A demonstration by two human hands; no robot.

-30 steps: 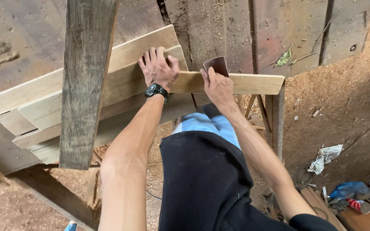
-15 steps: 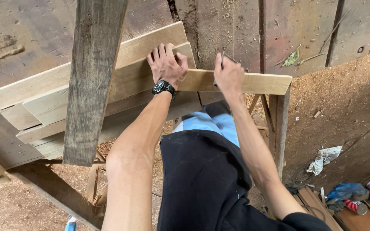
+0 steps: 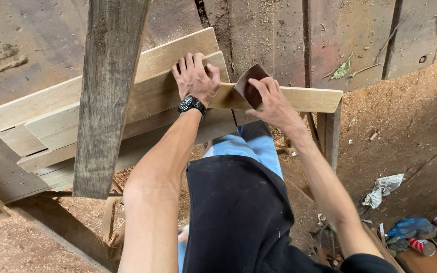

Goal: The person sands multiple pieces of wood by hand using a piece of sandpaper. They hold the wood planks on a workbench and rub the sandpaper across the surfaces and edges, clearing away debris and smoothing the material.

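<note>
currently: sanding step in hand, judged from pose. left hand (image 3: 194, 81) flat on top plank (image 3: 299, 98), fingers spread, nothing gripped, pinning it to plank stack (image 3: 51, 126). right hand (image 3: 274, 101) grip clamped on folded sandpaper (image 3: 249, 83), pressed to plank's near edge just beside left hand. plank end juts past stack over sawdust floor (image 3: 405, 131). next move calls for steady downward hold, even strokes along edge.

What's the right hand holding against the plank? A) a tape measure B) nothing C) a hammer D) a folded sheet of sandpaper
D: the right hand presses a folded brown sheet of sandpaper to the edge of the pale plank, while the left hand lies flat on the boards.
</note>
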